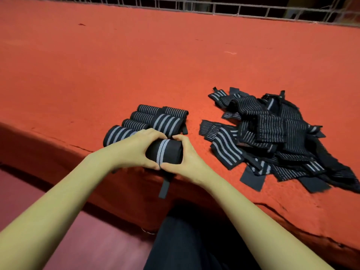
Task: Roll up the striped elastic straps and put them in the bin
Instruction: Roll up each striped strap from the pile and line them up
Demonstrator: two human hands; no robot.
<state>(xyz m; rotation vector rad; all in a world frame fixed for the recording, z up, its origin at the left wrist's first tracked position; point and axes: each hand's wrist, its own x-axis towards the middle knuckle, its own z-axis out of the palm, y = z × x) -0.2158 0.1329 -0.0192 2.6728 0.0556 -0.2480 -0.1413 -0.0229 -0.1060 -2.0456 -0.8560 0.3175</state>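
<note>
Head view: left hand (136,152) and right hand (187,158) clamp their fingers around the rolled strap (167,151), probably so it cannot unroll.

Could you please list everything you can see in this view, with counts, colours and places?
roll: one, black with grey stripes, at the cloth's near edge, between both hands
finished rolls: about six, black with grey stripes, just behind the hands
loose straps: a pile, count unclear, same colours, right of the rolls
cloth: one, red, spread under everything
wire grid: one, pale, along the far edge
trousers: one pair, dark, bottom centre
left hand: one, grips the roll's left end
right hand: one, grips the roll's right end
</note>
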